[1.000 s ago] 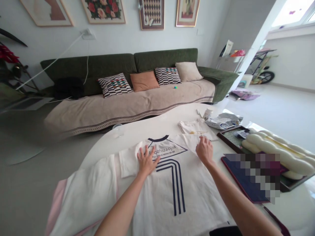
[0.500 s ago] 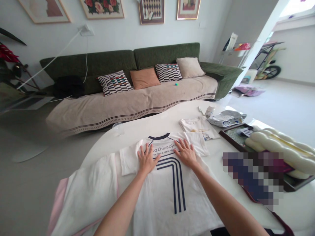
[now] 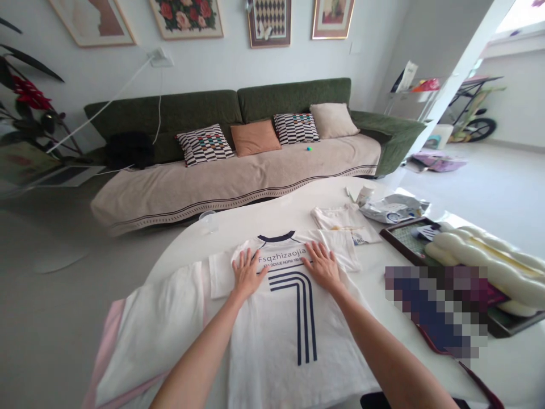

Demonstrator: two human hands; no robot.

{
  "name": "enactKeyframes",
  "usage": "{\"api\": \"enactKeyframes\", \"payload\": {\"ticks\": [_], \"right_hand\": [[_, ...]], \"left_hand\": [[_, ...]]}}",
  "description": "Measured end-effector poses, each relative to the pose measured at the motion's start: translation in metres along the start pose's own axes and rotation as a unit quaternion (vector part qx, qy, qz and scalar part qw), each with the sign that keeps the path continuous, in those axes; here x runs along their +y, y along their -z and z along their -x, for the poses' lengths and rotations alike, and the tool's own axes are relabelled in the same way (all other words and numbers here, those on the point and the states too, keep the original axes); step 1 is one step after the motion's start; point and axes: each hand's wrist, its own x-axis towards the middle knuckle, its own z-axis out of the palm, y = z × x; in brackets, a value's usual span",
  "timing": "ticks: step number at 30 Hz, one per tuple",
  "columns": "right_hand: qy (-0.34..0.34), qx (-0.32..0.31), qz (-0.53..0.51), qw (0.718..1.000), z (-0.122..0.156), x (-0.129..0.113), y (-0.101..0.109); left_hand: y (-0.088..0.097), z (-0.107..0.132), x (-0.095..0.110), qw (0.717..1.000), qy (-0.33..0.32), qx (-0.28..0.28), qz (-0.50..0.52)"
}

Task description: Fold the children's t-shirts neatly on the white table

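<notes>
A white T-shirt (image 3: 272,329) with a dark collar, lettering and a large striped 7 lies spread on the white table. My left hand (image 3: 247,275) rests flat on its upper left part, fingers spread, beside the lettering. On the upper right part lies my right hand (image 3: 324,266), also flat with fingers apart. Left of the shirt is a white garment with pink edging (image 3: 157,324), close to the left sleeve. Beyond the right sleeve sits a folded white shirt (image 3: 343,218).
A dark-rimmed tray (image 3: 402,241) holding a puffy cream cushion-like object (image 3: 477,250) stands at the right, near a silver packet (image 3: 395,208). A clear cup (image 3: 208,221) is near the table's far left edge. Behind the table (image 3: 276,207) runs a green sofa (image 3: 204,108).
My left hand has slid slightly left across the shirt, uncovering the first letter of the print. My right hand stays nearly in place. The camera view has shifted a little.
</notes>
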Motion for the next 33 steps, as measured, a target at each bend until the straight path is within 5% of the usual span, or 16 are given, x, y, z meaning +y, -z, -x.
{"api": "enactKeyframes", "payload": {"ticks": [6, 13, 16, 20, 24, 33], "right_hand": [[-0.074, 0.015, 0.007, 0.997, 0.000, 0.000, -0.001], [-0.082, -0.003, 0.022, 0.996, -0.001, -0.001, -0.001], [-0.080, -0.012, 0.026, 0.996, -0.002, -0.002, 0.000], [-0.074, -0.009, 0.022, 0.997, -0.001, -0.002, 0.000], [-0.066, -0.007, 0.019, 0.998, 0.001, 0.001, -0.004], [-0.030, -0.043, -0.020, 0.998, -0.008, 0.001, 0.024]], "left_hand": [[-0.002, -0.006, -0.009, 0.997, 0.082, 0.007, 0.004], [0.017, -0.024, -0.009, 0.998, 0.045, -0.036, -0.001], [0.031, -0.003, 0.005, 1.000, -0.009, -0.019, -0.012], [0.030, 0.061, 0.020, 0.992, -0.128, -0.003, 0.008], [0.015, 0.107, 0.022, 0.996, -0.081, -0.029, 0.014], [0.015, 0.119, 0.029, 0.999, -0.045, 0.001, 0.017]]}}
